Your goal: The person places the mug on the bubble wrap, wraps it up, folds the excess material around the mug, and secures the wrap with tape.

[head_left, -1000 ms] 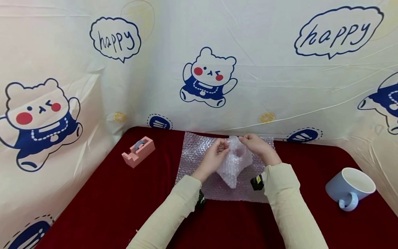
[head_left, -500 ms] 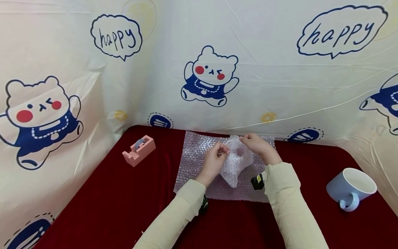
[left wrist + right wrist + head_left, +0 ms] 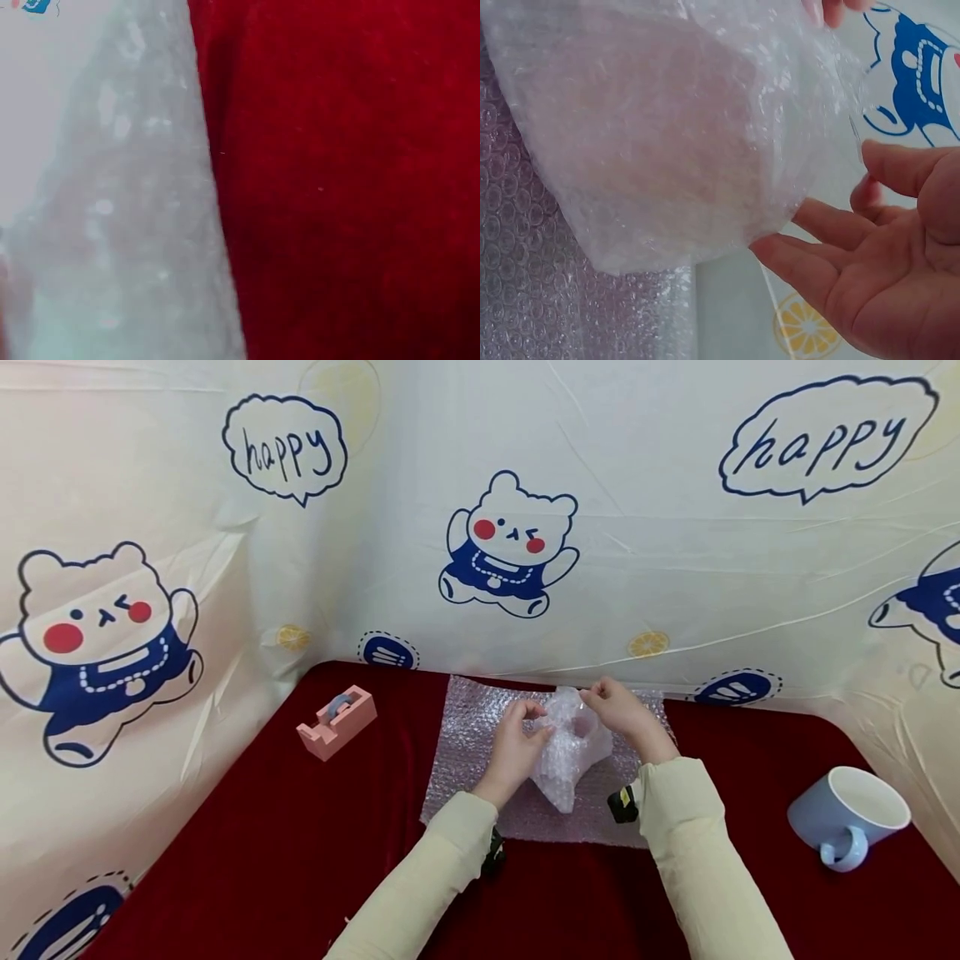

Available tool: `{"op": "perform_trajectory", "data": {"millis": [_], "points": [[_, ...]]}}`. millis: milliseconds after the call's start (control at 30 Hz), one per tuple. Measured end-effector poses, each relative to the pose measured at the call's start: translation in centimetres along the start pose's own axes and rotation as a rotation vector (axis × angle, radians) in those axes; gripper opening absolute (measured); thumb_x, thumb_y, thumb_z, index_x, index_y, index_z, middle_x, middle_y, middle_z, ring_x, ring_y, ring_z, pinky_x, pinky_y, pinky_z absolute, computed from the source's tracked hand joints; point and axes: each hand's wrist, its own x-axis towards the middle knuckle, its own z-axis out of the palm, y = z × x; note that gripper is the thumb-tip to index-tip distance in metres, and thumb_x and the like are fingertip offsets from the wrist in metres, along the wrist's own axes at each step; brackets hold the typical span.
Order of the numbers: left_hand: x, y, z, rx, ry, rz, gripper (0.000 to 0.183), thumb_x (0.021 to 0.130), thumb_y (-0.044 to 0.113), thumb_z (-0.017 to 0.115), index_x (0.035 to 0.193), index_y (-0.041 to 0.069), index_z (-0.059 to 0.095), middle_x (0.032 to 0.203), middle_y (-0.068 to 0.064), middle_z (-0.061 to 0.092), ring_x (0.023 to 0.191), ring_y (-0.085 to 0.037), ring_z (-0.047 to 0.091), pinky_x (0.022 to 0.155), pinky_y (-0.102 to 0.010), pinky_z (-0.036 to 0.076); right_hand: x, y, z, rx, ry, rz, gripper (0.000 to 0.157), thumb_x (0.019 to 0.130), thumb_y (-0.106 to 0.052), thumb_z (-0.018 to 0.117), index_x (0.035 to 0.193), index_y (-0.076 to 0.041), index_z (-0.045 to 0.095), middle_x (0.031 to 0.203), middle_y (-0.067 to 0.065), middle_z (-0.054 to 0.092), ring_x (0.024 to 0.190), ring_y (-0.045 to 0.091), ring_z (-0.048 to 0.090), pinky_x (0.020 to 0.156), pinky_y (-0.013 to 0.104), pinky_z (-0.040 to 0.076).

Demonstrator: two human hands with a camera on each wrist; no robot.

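Observation:
A translucent bundle of bubble wrap (image 3: 561, 772) is held up over a flat bubble-wrap sheet (image 3: 465, 752) on the red cloth. My left hand (image 3: 517, 747) grips the bundle's left side near its top with thumb and fingers. On its upper right, my right hand (image 3: 618, 706) pinches the edge. In the right wrist view, the right hand (image 3: 900, 247) has thumb and forefinger at the wrap's rim, other fingers against its side. Something pinkish shows dimly through the wrap (image 3: 652, 112); its kind is hidden. The left wrist view shows mostly blurred wrap (image 3: 135, 187).
A pink tape dispenser (image 3: 337, 731) with a blue-grey roll stands on the red cloth (image 3: 300, 843) at left. At right is a light blue mug (image 3: 817, 814), white inside, handle toward me. A printed fabric backdrop (image 3: 637, 568) rises behind the table.
The left hand has shifted slightly right along the bundle, and its thumb and forefinger stand a little farther apart. The right hand has barely moved. The bundle stays in about the same place.

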Motion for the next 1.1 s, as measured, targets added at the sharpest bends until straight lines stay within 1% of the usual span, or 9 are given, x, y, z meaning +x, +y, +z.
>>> {"op": "perform_trajectory", "data": {"millis": [67,167,233,400,600,733,867,967,1100], "points": [[0.1,0.0,-0.2,0.023,-0.013,-0.016,0.026,0.082,-0.001,0.069,0.105,-0.002,0.056,0.111,-0.019,0.058,0.107,-0.032,0.057,0.086,-0.034,0.055,0.0,0.0,0.3,-0.042,0.035,-0.009,0.021,0.102,-0.021,0.041,0.093,-0.002,0.041,0.084,0.012,0.045,0.073,0.021,0.042,0.062,0.028,0.034],[0.4,0.2,-0.3,0.013,-0.042,-0.043,0.03,0.082,-0.001,0.068,0.109,-0.002,0.055,0.114,-0.019,0.06,0.107,-0.033,0.059,0.089,-0.039,0.052,-0.2,-0.1,0.5,-0.097,0.077,-0.023,0.02,0.102,-0.022,0.042,0.096,-0.002,0.042,0.093,0.019,0.052,0.079,0.027,0.047,0.064,0.029,0.036],[0.5,0.4,-0.4,0.0,-0.065,-0.05,0.031,0.083,-0.002,0.067,0.111,-0.003,0.055,0.115,-0.02,0.061,0.107,-0.033,0.059,0.092,-0.041,0.05,-0.2,-0.1,0.5,-0.128,0.098,-0.038,0.02,0.102,-0.022,0.043,0.097,-0.003,0.042,0.094,0.019,0.054,0.08,0.028,0.049,0.064,0.029,0.036],[0.6,0.9,-0.8,-0.023,-0.135,-0.077,0.033,0.085,-0.006,0.061,0.117,-0.005,0.055,0.12,-0.022,0.061,0.112,-0.034,0.057,0.098,-0.043,0.047,-0.2,0.1,0.7,-0.139,0.147,-0.068,0.019,0.101,-0.02,0.046,0.094,-0.003,0.043,0.081,0.011,0.049,0.076,0.026,0.048,0.063,0.029,0.035],[0.9,1.5,-1.5,-0.015,-0.182,-0.141,0.038,0.083,-0.006,0.061,0.121,-0.006,0.055,0.122,-0.023,0.061,0.114,-0.035,0.057,0.097,-0.04,0.049,0.0,0.5,1.2,-0.138,0.198,-0.077,0.019,0.1,-0.02,0.048,0.094,-0.002,0.045,0.081,0.011,0.051,0.076,0.027,0.049,0.064,0.029,0.036],[1.4,2.1,-1.6,0.055,-0.203,-0.182,0.039,0.081,-0.006,0.063,0.119,-0.005,0.058,0.12,-0.022,0.062,0.112,-0.034,0.059,0.094,-0.039,0.051,0.2,0.8,1.3,-0.115,0.207,-0.063,0.02,0.1,-0.021,0.049,0.094,-0.003,0.045,0.084,0.013,0.056,0.075,0.025,0.049,0.062,0.028,0.036],[2.2,2.9,-1.6,0.168,-0.238,-0.257,0.04,0.079,-0.004,0.064,0.119,0.0,0.061,0.119,-0.017,0.064,0.11,-0.03,0.06,0.094,-0.038,0.05,0.3,1.1,1.4,-0.062,0.204,-0.038,0.02,0.1,-0.022,0.05,0.094,-0.003,0.045,0.094,0.022,0.065,0.073,0.024,0.05,0.059,0.027,0.035],[2.8,3.5,-1.3,0.284,-0.283,-0.259,0.042,0.079,-0.003,0.057,0.121,0.001,0.062,0.119,-0.016,0.066,0.112,-0.028,0.06,0.096,-0.038,0.049,0.3,1.3,1.3,-0.024,0.214,-0.022,0.021,0.1,-0.022,0.05,0.094,-0.002,0.047,0.106,0.026,0.067,0.079,0.027,0.055,0.059,0.026,0.036],[3.4,4.1,-0.7,0.41,-0.336,-0.218,0.043,0.083,0.003,0.051,0.124,0.0,0.061,0.122,-0.016,0.065,0.116,-0.028,0.06,0.098,-0.038,0.048,0.5,1.6,1.5,0.0,0.256,-0.029,0.021,0.099,-0.02,0.052,0.091,-0.001,0.048,0.107,0.025,0.068,0.079,0.024,0.058,0.058,0.025,0.036]]}}
